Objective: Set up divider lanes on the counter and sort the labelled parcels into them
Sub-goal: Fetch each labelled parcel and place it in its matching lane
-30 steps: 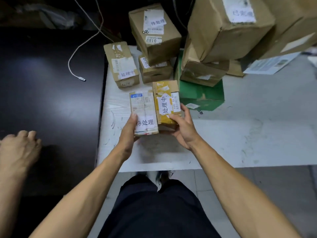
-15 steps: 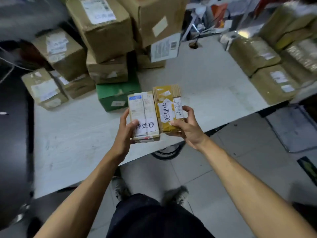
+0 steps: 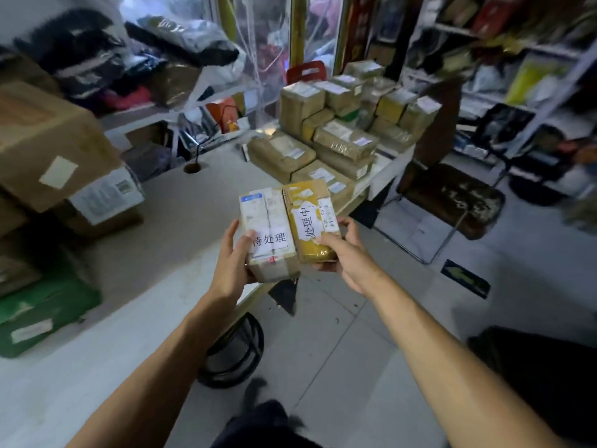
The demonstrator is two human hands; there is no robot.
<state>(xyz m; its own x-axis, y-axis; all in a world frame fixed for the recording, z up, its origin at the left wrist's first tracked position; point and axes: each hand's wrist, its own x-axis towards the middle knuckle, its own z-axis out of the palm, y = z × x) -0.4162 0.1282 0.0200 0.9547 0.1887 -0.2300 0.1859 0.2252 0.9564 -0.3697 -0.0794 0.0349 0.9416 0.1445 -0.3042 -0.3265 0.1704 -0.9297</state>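
Where the pale surface (image 3: 181, 202) runs from the lower left toward the upper right, its left side is taken up by large cardboard boxes (image 3: 48, 147) stacked on one another, with a green box (image 3: 42, 305) at the bottom of the pile. At the far right end of the surface a heap of tape-wrapped brown parcels (image 3: 342, 124) is seen, several layers deep, each bearing a white shipping label. Past that end a dark stool with a metal frame (image 3: 449, 195) is set on the tiled floor (image 3: 339, 350), and shelves (image 3: 517, 76) of blurred goods are ranged along the right wall. A black round bin (image 3: 235, 354) is partly tucked under the near edge of the surface.

Two small parcels are held up side by side, touching, in the air above the near edge of the surface. The pale parcel (image 3: 268, 234), with a white tag reading 待处理, is held by the left hand (image 3: 232, 263): its grip is closed on the parcel, thumb laid over the top face by the tag and fingers underneath. The yellow parcel (image 3: 310, 218), tagged 处理中, is held by the right hand (image 3: 345, 250), its grip likewise closed round that parcel, thumb pressed on the top face and fingers curled at the right side.
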